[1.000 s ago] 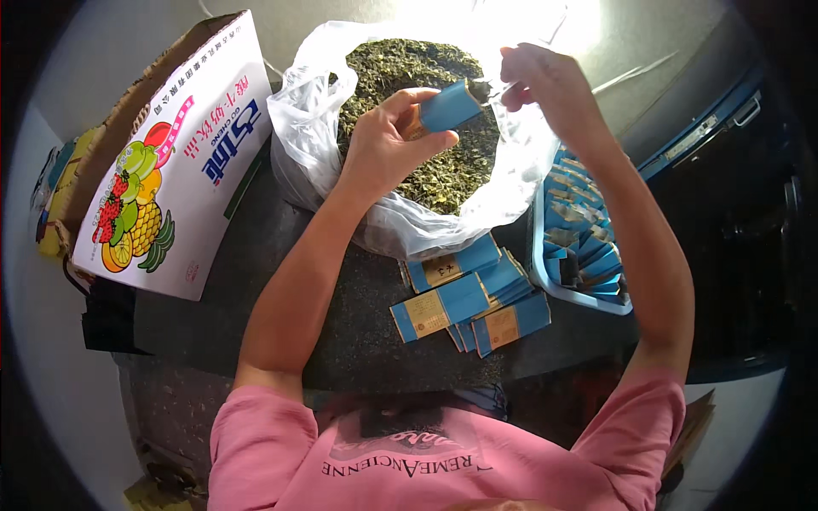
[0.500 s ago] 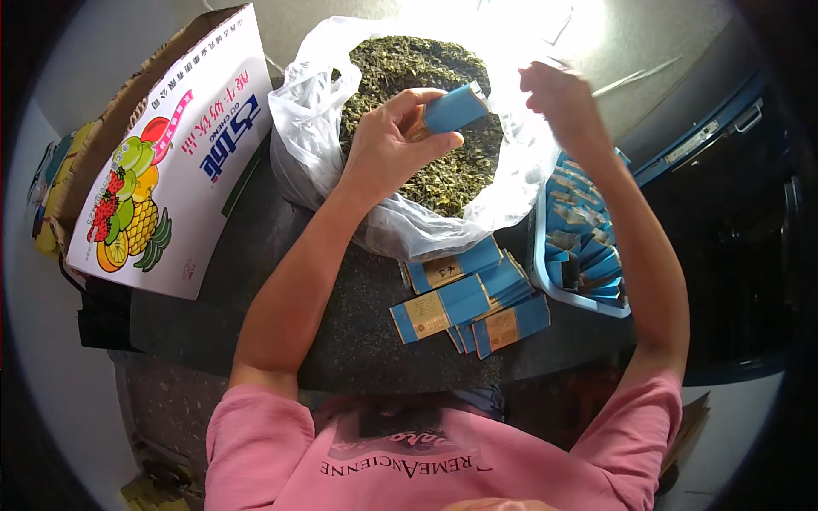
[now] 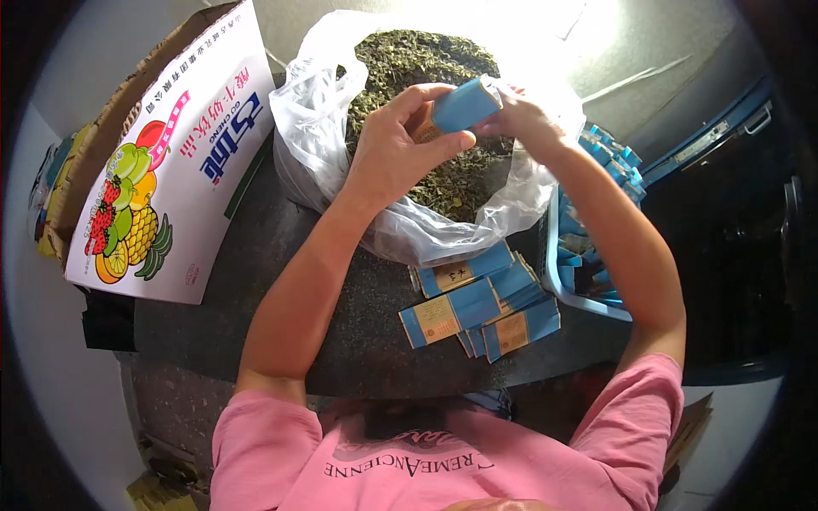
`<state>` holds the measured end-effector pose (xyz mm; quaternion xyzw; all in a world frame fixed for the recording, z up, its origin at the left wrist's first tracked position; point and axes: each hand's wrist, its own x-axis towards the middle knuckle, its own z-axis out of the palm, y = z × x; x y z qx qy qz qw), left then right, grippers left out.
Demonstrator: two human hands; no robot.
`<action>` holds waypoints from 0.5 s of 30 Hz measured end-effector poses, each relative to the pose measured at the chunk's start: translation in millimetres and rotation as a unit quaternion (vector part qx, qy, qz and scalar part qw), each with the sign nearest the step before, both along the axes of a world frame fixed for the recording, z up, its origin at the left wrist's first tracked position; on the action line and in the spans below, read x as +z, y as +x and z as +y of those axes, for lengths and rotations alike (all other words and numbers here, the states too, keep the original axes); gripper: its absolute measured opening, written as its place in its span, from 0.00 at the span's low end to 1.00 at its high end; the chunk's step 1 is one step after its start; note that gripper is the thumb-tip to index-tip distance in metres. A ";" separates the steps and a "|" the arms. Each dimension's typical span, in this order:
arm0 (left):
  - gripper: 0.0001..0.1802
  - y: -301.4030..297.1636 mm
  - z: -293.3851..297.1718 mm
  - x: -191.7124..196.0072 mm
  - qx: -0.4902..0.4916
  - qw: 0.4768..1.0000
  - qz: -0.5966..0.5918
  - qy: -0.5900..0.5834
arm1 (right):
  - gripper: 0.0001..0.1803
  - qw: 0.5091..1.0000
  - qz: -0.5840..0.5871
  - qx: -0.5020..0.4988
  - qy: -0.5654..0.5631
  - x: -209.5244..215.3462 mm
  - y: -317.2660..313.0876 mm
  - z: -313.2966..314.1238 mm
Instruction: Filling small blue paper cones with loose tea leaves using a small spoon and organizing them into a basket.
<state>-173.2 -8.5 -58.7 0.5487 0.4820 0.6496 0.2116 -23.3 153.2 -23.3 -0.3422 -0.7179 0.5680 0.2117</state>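
— What are the hands doing over that bag?

— The left hand (image 3: 394,145) is curled around a small blue packet (image 3: 464,104), thumb under it and fingers over its near end. The right hand (image 3: 521,119) meets it at the far end, fingertips pinched at the packet's mouth. Both are held above a clear plastic bag (image 3: 443,230) full of loose dried green leaves (image 3: 417,60).

— And where does the packet sit, exactly?

— In the air, between the two hands, tilted, right over the leaves and clear of the dark tabletop (image 3: 281,281). Whether anything is inside it, I cannot tell.

— What else is on the table?

— A loose heap of flat blue packets with tan labels (image 3: 481,307) lies just in front of the bag, near the person's pink shirt (image 3: 409,460). To the right stands a blue tray (image 3: 588,289) with more of the same packets standing in it. To the left leans a white cardboard box printed with fruit (image 3: 170,170), touching the bag's edge.
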 end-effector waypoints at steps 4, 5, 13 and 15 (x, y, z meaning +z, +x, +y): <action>0.27 3.5 3.9 1.8 -0.013 1.000 -0.010 0.007 | 0.18 0.990 0.114 -0.024 0.075 36.1 42.2 -1.1; 0.27 3.8 4.5 2.0 -0.011 1.000 -0.008 0.006 | 0.18 0.990 0.113 -0.025 0.077 44.9 47.5 -2.0; 0.27 0.4 2.0 -1.3 -0.026 1.000 -0.009 -0.004 | 0.19 0.981 0.066 -0.007 0.183 87.9 51.7 -33.4; 0.27 2.5 1.9 0.6 -0.030 0.999 -0.010 0.001 | 0.20 0.977 0.073 0.012 0.199 88.0 44.5 -40.0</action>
